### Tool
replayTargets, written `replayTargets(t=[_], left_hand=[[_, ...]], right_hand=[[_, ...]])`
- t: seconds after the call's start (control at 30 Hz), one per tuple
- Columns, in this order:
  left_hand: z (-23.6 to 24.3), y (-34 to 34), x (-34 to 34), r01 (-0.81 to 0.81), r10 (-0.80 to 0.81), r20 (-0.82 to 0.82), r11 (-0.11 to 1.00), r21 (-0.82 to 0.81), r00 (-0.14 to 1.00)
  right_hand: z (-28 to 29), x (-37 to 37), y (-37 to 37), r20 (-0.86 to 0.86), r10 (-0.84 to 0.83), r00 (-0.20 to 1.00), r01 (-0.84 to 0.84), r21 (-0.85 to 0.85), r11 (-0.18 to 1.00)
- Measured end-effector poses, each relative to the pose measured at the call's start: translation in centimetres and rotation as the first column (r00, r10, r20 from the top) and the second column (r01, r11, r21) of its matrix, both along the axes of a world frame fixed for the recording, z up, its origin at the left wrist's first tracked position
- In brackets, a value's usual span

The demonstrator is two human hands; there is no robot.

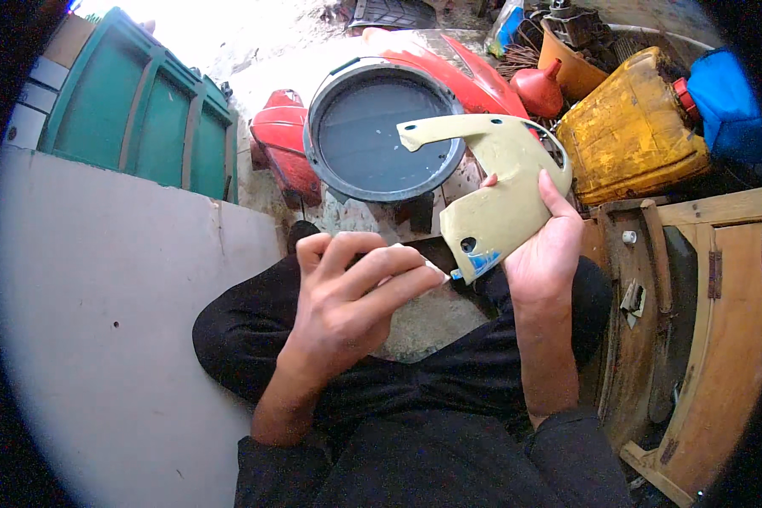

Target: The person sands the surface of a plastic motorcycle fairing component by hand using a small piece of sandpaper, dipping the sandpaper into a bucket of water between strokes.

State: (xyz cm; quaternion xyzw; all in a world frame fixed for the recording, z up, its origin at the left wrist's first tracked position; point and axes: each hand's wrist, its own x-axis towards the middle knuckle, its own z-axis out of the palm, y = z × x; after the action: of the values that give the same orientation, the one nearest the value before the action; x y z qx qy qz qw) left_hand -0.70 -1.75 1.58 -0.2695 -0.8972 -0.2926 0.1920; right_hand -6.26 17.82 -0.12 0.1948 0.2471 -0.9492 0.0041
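A cream-coloured plastic fairing panel (516,190), curved and with a long thin arm reaching left, is held up in front of me. A blue patch shows near its lower corner, beside a dark round hole. My right hand (550,245) grips the panel's right side, with the thumb in front and a fingertip showing at an inner edge. Close to the lower corner, my left hand (347,292) is closed on a small whitish folded piece (434,269). That piece lies at or against the blue tab of the corner; actual contact is hard to tell.
Beyond the panel stands a dark round basin (372,127) of greyish water. Red fairing parts (288,140) lie around it. At right are a red funnel (539,89), a yellow jerrycan (635,127) and a wooden frame (720,339). A white wall (118,313) and green cabinet (148,110) bound the left.
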Motion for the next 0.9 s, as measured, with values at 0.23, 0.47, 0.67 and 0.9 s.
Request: replayTargets(t=[0.23, 0.47, 0.67, 0.9], left_hand=[[-0.7, 0.5, 0.3, 0.029, -0.030, -0.022, 0.998, -0.050, 0.999], [-1.0, 0.6, 0.7, 0.031, -0.031, -0.004, 0.997, -0.065, 1.000], [0.1, 0.1, 0.6, 0.120, -0.097, 0.159, 0.983, -0.139, 0.982], [-0.6, 0.1, 0.4, 0.021, -0.020, 0.015, 0.997, -0.075, 1.000]], right_hand=[[0.3, 0.2, -0.5, 0.002, 0.059, 0.998, -0.059, 0.016, 0.998], [-0.2, 0.3, -0.7, -0.006, 0.120, 0.993, -0.120, 0.010, 0.993], [0.1, 0.2, -0.4, 0.013, 0.096, 0.995, -0.096, 0.006, 0.995], [0.1, 0.2, -0.5, -0.005, 0.087, 0.996, -0.087, 0.029, 0.996]])
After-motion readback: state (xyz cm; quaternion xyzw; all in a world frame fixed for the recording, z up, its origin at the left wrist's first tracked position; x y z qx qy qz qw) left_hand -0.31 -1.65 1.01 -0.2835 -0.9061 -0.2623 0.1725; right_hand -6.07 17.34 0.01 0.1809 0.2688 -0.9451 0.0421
